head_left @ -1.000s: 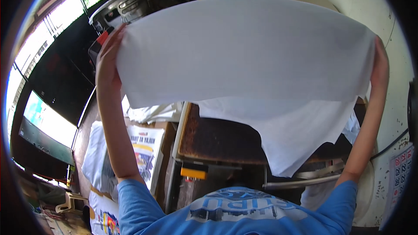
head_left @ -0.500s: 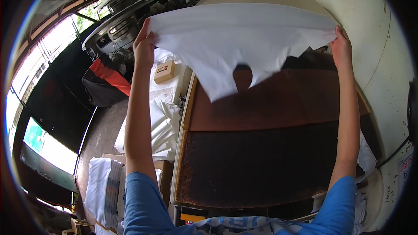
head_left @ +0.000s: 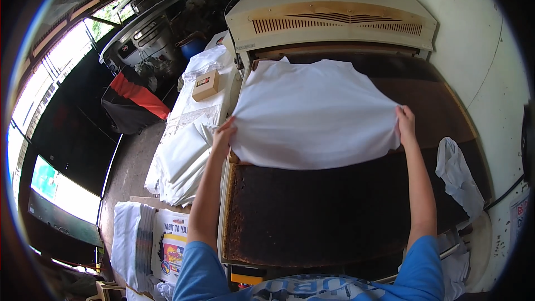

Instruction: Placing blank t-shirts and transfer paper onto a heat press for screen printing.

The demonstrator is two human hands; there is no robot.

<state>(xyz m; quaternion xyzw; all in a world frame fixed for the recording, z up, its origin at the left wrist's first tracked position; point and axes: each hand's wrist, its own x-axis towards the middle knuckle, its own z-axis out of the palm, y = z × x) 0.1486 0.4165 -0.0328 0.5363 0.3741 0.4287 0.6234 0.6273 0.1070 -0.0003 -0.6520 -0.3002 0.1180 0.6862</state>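
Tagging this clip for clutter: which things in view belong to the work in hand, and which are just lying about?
In the work:
white cloth, gripped by left hand and right hand
dark bed beneath it

Apparently lying about:
small cardboard box
red-and-black fabric
crumpled pale cloth at right
folded stack, possibly related

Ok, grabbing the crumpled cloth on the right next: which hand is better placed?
Probably the right hand: it is nearer the crumpled cloth. The left hand is farther across, and both hands grip the white fabric.

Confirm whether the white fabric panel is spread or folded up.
Spread: the white fabric panel stretches wide between left hand and right hand over the dark conveyor belt.
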